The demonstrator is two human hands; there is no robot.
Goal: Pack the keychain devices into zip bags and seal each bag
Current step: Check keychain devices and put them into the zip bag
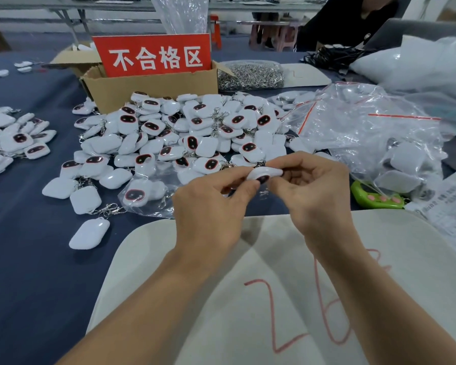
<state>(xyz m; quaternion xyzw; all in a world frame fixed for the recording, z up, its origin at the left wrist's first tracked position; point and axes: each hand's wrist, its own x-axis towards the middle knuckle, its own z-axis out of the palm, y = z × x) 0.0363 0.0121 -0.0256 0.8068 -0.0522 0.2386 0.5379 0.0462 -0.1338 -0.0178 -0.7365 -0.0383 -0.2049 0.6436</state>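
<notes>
Both hands meet at the table's middle on one white keychain device point(264, 173) with a dark oval face. My left hand point(211, 206) pinches its left end, and my right hand point(316, 191) pinches its right end. Behind them lies a big heap of white keychain devices point(190, 130) with metal clasps. A clear zip bag point(145, 193) with a device inside lies flat left of my left hand. To the right sits a pile of clear zip bags point(366, 127) with red seal strips, some holding devices.
A cardboard box point(153, 85) with a red sign stands behind the heap. A bag of metal clasps point(250, 75) lies to its right. A green device point(371, 198) and printed paper point(453, 214) lie at right. A beige cloth point(248, 299) covers the near edge. Another person sits at far right.
</notes>
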